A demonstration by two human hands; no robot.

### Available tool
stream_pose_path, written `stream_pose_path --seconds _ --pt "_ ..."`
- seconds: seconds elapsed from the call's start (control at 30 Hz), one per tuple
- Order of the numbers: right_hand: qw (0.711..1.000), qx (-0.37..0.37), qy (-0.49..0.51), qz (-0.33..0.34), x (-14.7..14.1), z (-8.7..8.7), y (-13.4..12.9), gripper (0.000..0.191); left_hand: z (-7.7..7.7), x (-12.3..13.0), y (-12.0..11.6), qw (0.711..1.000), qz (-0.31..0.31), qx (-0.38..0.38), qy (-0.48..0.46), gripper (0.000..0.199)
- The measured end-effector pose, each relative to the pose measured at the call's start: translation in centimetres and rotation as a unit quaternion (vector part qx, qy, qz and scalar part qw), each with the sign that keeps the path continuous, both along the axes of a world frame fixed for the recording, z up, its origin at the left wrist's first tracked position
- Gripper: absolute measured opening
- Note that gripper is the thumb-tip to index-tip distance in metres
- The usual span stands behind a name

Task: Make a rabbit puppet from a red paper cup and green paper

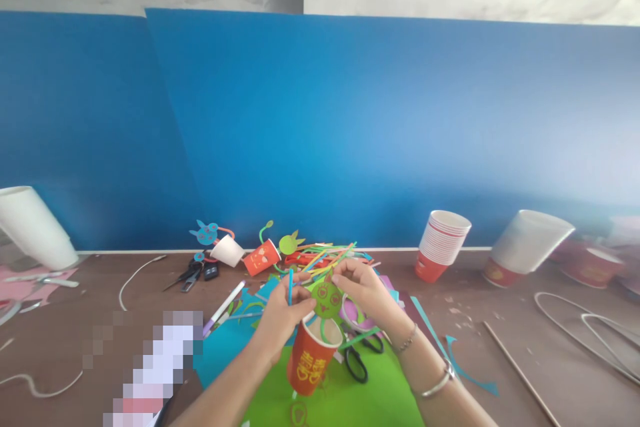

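Note:
Above a red paper cup with gold characters, a round green paper animal face is held between both hands. My left hand pinches the face's left edge, and a thin blue strip stands up by its fingers. On the other side, the fingertips of my right hand close on the upper right of the face. A green stem runs down from the face into the cup's mouth. Another green strip sticks out from the cup's right side. Black-handled scissors lie behind my right wrist.
Green paper and blue paper cover the table's middle. Behind lie colourful strips and a red cup with a drawn face. Stacked cups stand at right, near a wooden stick. A blue panel rises behind.

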State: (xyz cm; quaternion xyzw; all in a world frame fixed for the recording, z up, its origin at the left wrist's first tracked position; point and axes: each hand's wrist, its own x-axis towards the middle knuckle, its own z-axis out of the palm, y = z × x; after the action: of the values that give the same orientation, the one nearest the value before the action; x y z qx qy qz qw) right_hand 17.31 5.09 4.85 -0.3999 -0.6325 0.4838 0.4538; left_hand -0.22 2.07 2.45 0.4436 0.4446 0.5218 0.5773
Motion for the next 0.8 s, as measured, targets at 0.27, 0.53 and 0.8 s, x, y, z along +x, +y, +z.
stream_pose_path --seconds 0.27,0.53,0.8 --pt "1.0 0.01 -0.014 -0.011 -0.08 0.11 -0.09 0.018 0.03 -0.08 0.02 1.0 -0.009 0.003 0.009 0.05" --pt "1.0 0.01 0.001 0.004 -0.03 0.12 -0.11 0.015 -0.12 -0.07 0.12 1.0 -0.01 0.006 0.009 0.048" --pt "1.0 -0.008 0.012 0.024 -0.19 0.68 -0.47 0.02 -0.08 -0.11 0.1 1.0 -0.006 -0.001 0.012 0.049"
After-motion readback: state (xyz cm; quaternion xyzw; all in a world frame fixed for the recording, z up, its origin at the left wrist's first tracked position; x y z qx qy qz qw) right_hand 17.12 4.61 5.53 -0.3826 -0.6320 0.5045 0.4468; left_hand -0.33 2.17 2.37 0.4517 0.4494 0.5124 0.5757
